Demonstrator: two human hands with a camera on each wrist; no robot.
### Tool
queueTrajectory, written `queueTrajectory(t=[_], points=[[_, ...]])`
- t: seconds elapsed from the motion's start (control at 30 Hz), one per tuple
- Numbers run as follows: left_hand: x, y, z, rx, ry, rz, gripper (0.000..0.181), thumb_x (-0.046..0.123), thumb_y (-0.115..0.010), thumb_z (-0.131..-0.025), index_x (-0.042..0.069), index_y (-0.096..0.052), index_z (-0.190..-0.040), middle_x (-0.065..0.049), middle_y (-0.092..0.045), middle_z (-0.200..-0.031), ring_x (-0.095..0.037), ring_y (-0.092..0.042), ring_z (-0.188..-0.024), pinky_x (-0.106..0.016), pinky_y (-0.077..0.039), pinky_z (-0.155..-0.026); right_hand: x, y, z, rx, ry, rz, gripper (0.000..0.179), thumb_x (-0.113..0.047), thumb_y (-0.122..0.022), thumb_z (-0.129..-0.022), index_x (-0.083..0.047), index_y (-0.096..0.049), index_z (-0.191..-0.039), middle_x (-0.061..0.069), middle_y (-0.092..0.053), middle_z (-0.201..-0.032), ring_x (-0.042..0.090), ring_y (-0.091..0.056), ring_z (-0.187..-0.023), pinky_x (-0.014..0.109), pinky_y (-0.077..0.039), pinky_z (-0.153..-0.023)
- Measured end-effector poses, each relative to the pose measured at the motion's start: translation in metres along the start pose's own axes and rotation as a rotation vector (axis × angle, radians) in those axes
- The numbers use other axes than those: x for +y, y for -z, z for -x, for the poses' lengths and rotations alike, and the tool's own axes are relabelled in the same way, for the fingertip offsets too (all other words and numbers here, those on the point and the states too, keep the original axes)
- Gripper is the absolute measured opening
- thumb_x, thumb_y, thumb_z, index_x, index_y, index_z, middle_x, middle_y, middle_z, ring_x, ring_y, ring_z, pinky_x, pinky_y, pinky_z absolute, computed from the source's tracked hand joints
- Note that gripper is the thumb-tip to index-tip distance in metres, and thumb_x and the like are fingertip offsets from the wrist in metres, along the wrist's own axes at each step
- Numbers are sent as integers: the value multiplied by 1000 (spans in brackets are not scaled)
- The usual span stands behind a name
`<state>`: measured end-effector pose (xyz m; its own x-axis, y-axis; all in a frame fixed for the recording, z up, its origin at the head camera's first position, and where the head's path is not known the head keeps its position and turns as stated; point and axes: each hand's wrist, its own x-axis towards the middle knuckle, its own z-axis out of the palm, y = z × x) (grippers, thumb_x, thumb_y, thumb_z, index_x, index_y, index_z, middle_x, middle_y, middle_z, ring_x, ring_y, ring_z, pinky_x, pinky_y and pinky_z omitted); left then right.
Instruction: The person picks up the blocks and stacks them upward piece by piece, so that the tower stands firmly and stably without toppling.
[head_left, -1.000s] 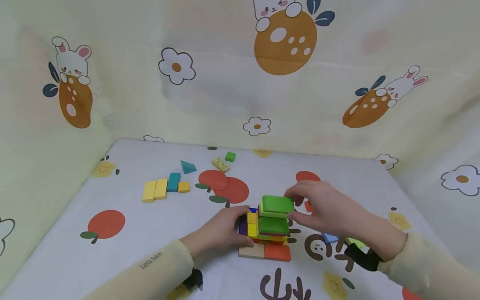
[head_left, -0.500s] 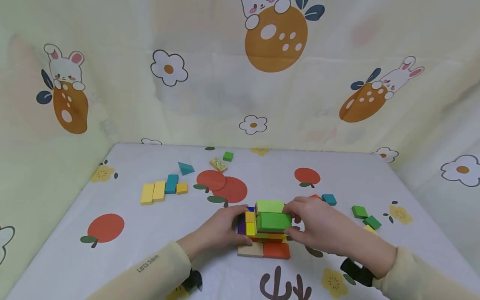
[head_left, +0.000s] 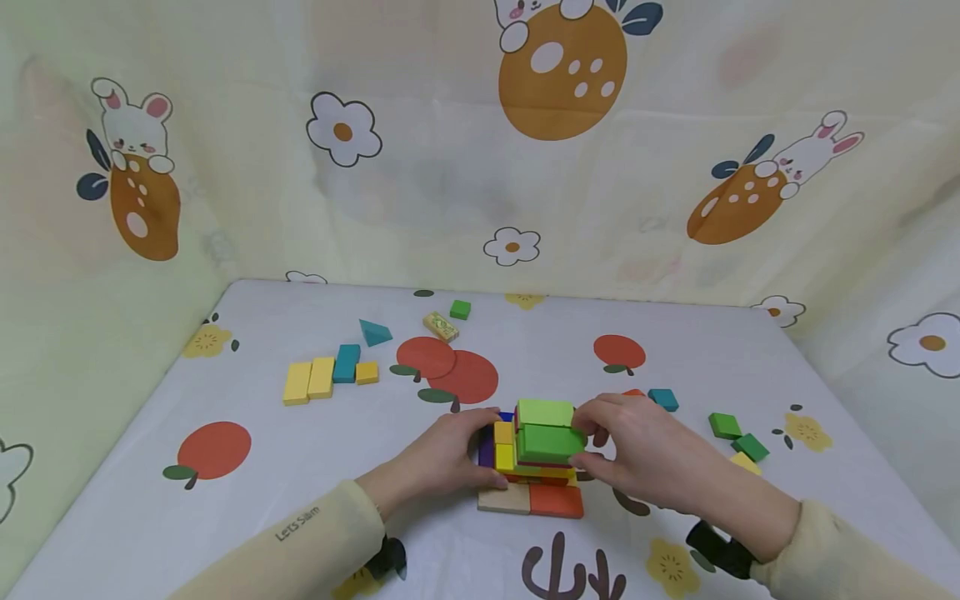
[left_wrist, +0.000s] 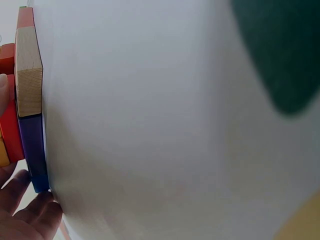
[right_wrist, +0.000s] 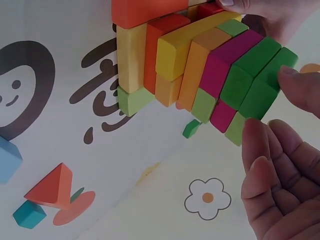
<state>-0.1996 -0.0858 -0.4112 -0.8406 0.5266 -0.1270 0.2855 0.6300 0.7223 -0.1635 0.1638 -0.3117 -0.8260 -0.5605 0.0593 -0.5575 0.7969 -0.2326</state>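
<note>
A layered stack of colourful blocks (head_left: 507,457) stands on a flat base of orange, wood-coloured and purple blocks. My left hand (head_left: 448,461) holds its left side, thumb in front and fingers behind; in the left wrist view those fingers reach the end of the purple base block (left_wrist: 33,145). On top lie a green block (head_left: 553,445) in front and a light green block (head_left: 545,412) behind it. My right hand (head_left: 633,446) pinches at their right ends. In the right wrist view its thumb presses the upper green block (right_wrist: 259,100), with the index fingertip by the light green end.
Left on the table lie yellow blocks (head_left: 321,377), a teal block (head_left: 347,364) and a teal triangular block (head_left: 374,332). A patterned block (head_left: 440,326) and small green block (head_left: 461,310) are farther back. Rightward are a teal block (head_left: 663,399) and green blocks (head_left: 725,426).
The right hand has lowered the green block onto the front of the stack's top, uncovering the light green block behind it. The left hand has stayed at the stack's side.
</note>
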Motion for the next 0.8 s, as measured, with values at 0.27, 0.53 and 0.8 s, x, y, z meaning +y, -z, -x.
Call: queueTrajectory(t=[0.27, 0.53, 0.8], points=[[1, 0, 1, 2, 16, -6, 79, 33, -88, -81, 10, -53, -148, -7, -58, -147, -24, -54, -135, -45, -46, -115, -3, -1, -4, -5, -7, -3, 24, -25, -89, -79, -16, -72, -94, -8, -65, -85, 4, -56, -77, 17, -53, -65], [-1, 0, -1, 11, 13, -27, 79, 37, -88, -80, 12, -53, -147, -4, -60, -146, -21, -56, -133, -42, -47, -115, -3, -1, -6, 10, 1, 13, 24, -28, -89, -79, -18, -70, -91, -12, -61, -81, 5, -53, -75, 18, -50, -62], [-5, 1, -1, 17, 7, -31, 78, 37, -89, -79, 13, -55, -146, -3, -59, -147, -20, -55, -134, -39, -46, -116, -17, 36, -39, 36, 161, 66, 27, -24, -85, -84, -14, -74, -107, -8, -70, -94, 4, -60, -82, 25, -56, -70]])
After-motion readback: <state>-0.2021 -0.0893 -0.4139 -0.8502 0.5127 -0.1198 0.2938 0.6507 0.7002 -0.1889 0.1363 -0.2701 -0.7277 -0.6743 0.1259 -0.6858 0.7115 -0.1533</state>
